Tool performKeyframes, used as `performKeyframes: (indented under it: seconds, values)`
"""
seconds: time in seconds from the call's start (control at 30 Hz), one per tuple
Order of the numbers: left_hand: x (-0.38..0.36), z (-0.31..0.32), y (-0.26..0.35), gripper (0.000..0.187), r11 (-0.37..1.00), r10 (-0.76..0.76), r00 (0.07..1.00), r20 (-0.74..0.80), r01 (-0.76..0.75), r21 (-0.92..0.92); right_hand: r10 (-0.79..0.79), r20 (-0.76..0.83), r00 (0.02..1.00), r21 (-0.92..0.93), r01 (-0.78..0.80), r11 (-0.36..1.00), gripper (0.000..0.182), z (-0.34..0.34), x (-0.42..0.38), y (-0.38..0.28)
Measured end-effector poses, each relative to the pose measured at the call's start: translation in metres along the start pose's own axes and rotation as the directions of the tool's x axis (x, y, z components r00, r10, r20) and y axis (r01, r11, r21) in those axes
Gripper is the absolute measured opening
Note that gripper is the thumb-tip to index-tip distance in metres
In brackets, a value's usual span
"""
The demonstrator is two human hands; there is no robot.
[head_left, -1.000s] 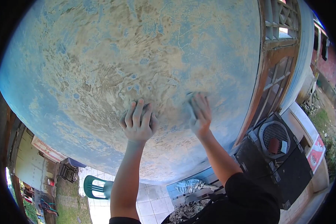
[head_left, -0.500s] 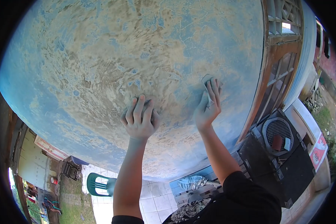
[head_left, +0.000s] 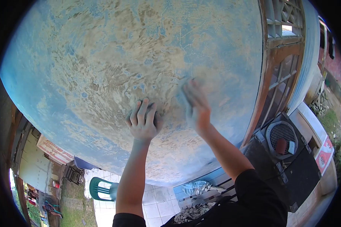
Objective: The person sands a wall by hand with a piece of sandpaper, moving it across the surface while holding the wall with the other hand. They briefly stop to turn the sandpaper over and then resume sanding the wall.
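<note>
A wall [head_left: 98, 72] with worn blue paint and rough greyish-tan patches fills the view before me. My left hand [head_left: 143, 123] rests against its lower middle, fingers spread and slightly bent, with no object visible in it. To the right, my right hand [head_left: 197, 109] is smeared by motion against the wall. Its fingers press a folded sheet of sandpaper [head_left: 182, 87] to the surface; only a blurred grey edge shows now. Pale dust coats both hands.
A wooden-framed glass door [head_left: 262, 79] borders the wall on the right. Below it stands a black speaker box [head_left: 303, 181] with a reddish-brown piece [head_left: 281, 145] and a white piece [head_left: 291, 147] on its grille. A green chair [head_left: 98, 189] and a slatted bench [head_left: 180, 195] stand below.
My right hand has swept left and slightly down along the wall with the sandpaper, closer to my left hand. The left hand stays in nearly the same place; the view has shifted slightly.
</note>
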State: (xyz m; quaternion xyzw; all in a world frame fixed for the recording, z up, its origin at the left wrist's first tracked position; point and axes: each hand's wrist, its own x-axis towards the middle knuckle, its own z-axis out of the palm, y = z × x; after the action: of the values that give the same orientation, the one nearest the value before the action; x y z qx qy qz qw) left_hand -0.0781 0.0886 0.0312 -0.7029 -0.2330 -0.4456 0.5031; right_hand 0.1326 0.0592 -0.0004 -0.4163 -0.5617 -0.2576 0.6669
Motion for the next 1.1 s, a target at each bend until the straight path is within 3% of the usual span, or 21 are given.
performKeyframes:
  seconds: [0.03,0.1,0.13,0.17,0.2,0.23,0.3,0.43,0.5,0.53,0.6,0.63,0.7,0.73,0.8,0.83,0.9,0.93,1.0,1.07,1.1]
  values:
    - [0.001,0.0,0.001,0.031,1.0,-0.007,1.0,0.007,0.008,-0.011,-0.004,-0.007,1.0,-0.005,0.004,1.0,0.032,-0.009,-0.008,-0.008]
    - [0.003,-0.001,0.002,0.029,1.0,-0.014,1.0,-0.023,0.014,-0.01,-0.111,0.287,0.952,0.23,0.044,0.972,0.033,-0.031,-0.015,-0.016]
    - [0.004,0.0,0.002,0.028,1.0,-0.029,0.999,-0.035,0.029,0.0,-0.121,0.281,0.952,0.227,0.057,0.972,0.033,-0.039,-0.012,-0.015]
    - [0.004,0.001,0.002,0.028,0.999,-0.033,0.999,-0.04,0.033,0.001,0.203,0.192,0.96,0.299,-0.254,0.92,0.029,-0.048,-0.012,-0.012]
    - [0.003,0.001,0.002,0.028,0.999,-0.035,0.999,-0.038,0.035,0.001,0.52,0.131,0.844,0.391,-0.526,0.755,0.025,-0.056,-0.014,-0.01]
    - [0.002,0.0,0.002,0.028,0.999,-0.035,0.999,-0.035,0.035,0.0,0.521,0.132,0.843,0.389,-0.528,0.755,0.025,-0.061,-0.015,-0.003]
    - [0.001,0.0,0.002,0.028,1.0,-0.025,0.999,-0.022,0.025,0.0,0.82,0.013,0.573,0.7,-0.59,0.402,0.024,-0.065,-0.016,0.012]
    - [-0.001,0.0,0.003,0.028,1.0,-0.01,1.0,-0.015,0.01,-0.001,0.843,0.038,0.537,0.731,-0.59,0.343,0.029,-0.062,-0.026,0.02]
    - [-0.001,0.001,0.003,0.029,1.0,-0.015,1.0,-0.015,0.015,-0.003,0.731,-0.086,0.677,0.542,-0.584,0.605,0.027,-0.062,-0.027,0.011]
    - [-0.002,0.0,0.003,0.029,1.0,-0.016,1.0,-0.011,0.016,-0.003,0.731,-0.08,0.678,0.541,-0.586,0.603,0.027,-0.062,-0.024,0.007]
    - [-0.001,-0.001,0.003,0.028,1.0,-0.02,1.0,-0.006,0.02,-0.001,0.413,-0.21,0.886,0.318,-0.338,0.886,0.026,-0.063,-0.019,-0.005]
    - [0.0,-0.001,0.003,0.028,1.0,-0.019,1.0,-0.006,0.019,-0.004,0.416,-0.202,0.887,0.321,-0.341,0.884,0.026,-0.055,-0.02,-0.009]
    - [-0.001,-0.001,0.003,0.028,1.0,-0.03,1.0,0.002,0.03,-0.006,0.132,-0.008,0.991,0.074,-0.131,0.989,0.032,-0.037,-0.024,-0.013]
    - [-0.002,-0.001,0.003,0.028,0.999,-0.036,0.999,0.0,0.036,-0.012,0.136,-0.001,0.991,0.076,-0.136,0.988,0.032,-0.029,-0.029,-0.009]
    - [-0.003,-0.001,0.004,0.028,0.999,-0.04,0.999,0.001,0.04,-0.019,-0.099,0.131,0.986,0.001,0.1,0.995,0.039,-0.008,-0.035,0.005]
    - [-0.003,-0.001,0.003,0.028,0.999,-0.036,0.999,-0.002,0.036,-0.023,-0.093,0.124,0.988,0.003,0.093,0.996,0.039,-0.004,-0.029,0.02]
    - [-0.003,-0.001,0.003,0.028,1.0,-0.025,1.0,-0.017,0.025,-0.01,-0.216,-0.11,0.97,-0.119,0.202,0.972,0.044,0.004,0.001,0.062]
    - [-0.003,0.0,0.003,0.028,0.999,-0.032,0.999,-0.015,0.032,-0.006,-0.218,-0.127,0.968,-0.115,0.204,0.972,0.044,0.005,0.017,0.055]
    - [-0.004,0.001,0.002,0.027,0.999,-0.033,0.999,-0.012,0.033,0.001,0.035,-0.273,0.961,-0.114,-0.069,0.991,0.043,-0.003,0.031,0.04]
    - [-0.002,0.0,0.003,0.027,1.0,-0.029,0.999,-0.022,0.028,-0.013,-0.051,-0.199,0.979,-0.083,0.035,0.996,0.042,0.014,-0.007,0.029]
    - [-0.004,0.0,0.003,0.027,0.999,-0.031,0.999,-0.012,0.031,-0.02,-0.2,0.073,0.977,-0.019,0.202,0.979,0.043,0.007,-0.03,0.019]
